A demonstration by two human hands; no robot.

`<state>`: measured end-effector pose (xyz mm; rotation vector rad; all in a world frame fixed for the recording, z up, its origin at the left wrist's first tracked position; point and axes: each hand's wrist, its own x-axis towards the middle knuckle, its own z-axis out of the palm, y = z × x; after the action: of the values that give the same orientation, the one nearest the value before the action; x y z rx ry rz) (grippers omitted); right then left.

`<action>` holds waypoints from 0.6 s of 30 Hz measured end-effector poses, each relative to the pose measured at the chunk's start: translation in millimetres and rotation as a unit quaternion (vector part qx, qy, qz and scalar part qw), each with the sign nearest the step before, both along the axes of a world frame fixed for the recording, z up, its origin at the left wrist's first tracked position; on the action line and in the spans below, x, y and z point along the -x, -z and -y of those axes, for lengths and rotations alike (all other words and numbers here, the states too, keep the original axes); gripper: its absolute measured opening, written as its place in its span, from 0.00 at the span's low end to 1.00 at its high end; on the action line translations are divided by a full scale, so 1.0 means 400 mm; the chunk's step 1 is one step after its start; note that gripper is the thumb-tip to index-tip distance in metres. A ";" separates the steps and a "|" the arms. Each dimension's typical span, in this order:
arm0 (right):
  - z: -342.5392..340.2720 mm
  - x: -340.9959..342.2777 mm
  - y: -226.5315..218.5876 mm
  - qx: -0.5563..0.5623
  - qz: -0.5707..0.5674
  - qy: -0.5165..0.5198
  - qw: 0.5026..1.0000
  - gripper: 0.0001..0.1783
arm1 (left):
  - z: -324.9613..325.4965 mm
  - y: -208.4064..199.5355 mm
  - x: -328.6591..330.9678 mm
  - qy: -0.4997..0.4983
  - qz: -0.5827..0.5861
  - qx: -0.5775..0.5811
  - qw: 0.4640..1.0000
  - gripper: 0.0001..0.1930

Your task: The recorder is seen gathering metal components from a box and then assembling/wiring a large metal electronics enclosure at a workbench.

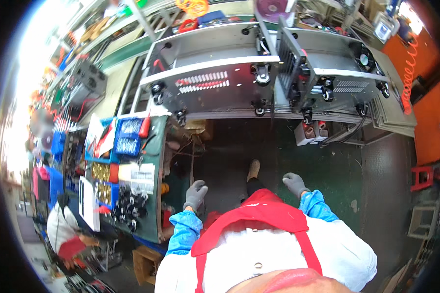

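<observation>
Black casters (129,207) lie heaped on the near part of the green table (154,207) at left. Just right of this table's edge is the left hand (195,194), grey-gloved, its fingers loosely spread. The right hand (294,184), gloved alike and also loosely spread, is over the dark floor (322,171), well apart from the left one. Nearest beyond it are two pale jugs (311,133) with reddish tops, below the right cabinet.

On the table, left of the casters, stands a white panel (89,202), tilted. Just farther along lie a bin of brass parts (101,172) and a paper (143,178), and farther still, blue trays (129,136) of small parts.

Straight ahead, on the far side, the left cabinet (200,90) and the right cabinet (340,87) lie side by side on a frame, hollow sides up, with wheels and vent slots on the sides facing near. A round fan (364,59) sits inside the right one.

Farther right are flat sheets (393,115), a coiled orange hose (409,73) and a red stool (422,178).

Between the hands show a red apron (259,210) and one shoe (253,168). Blue sleeves (186,229) cover both forearms. Far left, beyond the table, is a co-worker (63,232) in white and red.
</observation>
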<state>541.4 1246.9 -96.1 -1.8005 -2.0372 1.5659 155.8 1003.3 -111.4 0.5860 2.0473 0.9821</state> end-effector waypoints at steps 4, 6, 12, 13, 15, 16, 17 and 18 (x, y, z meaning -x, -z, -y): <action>-0.179 0.111 -0.067 -0.188 -0.084 0.070 0.976 0.18 | -0.221 -0.200 0.048 -0.048 0.056 -0.070 0.995 0.18; -0.293 0.177 -0.147 -0.259 -0.164 0.111 0.945 0.16 | -0.260 -0.214 0.108 -0.060 0.078 -0.100 0.990 0.18; -0.608 0.408 -0.467 -0.469 -0.281 0.150 0.824 0.18 | -0.388 -0.399 0.328 -0.142 -0.052 -0.160 0.975 0.19; -0.621 0.441 -0.512 -0.462 -0.283 0.162 0.825 0.18 | -0.400 -0.424 0.357 -0.141 -0.097 -0.173 0.970 0.20; -0.644 0.514 -0.575 -0.462 -0.287 0.186 0.819 0.18 | -0.452 -0.470 0.422 -0.144 -0.139 -0.186 0.962 0.20; -0.660 0.535 -0.569 -0.419 -0.305 0.189 0.834 0.18 | -0.480 -0.496 0.451 -0.146 -0.162 -0.201 0.955 0.22; -0.671 0.558 -0.564 -0.501 -0.242 0.126 0.821 0.17 | -0.498 -0.520 0.483 -0.151 -0.186 -0.217 0.946 0.23; -0.677 0.575 -0.558 -0.578 -0.172 0.066 0.795 0.17 | -0.522 -0.534 0.532 -0.165 -0.196 -0.211 0.943 0.24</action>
<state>311.4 1517.8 127.1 -1.0062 -1.8709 0.2942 -56.9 1212.1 102.2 0.7166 2.3465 1.6392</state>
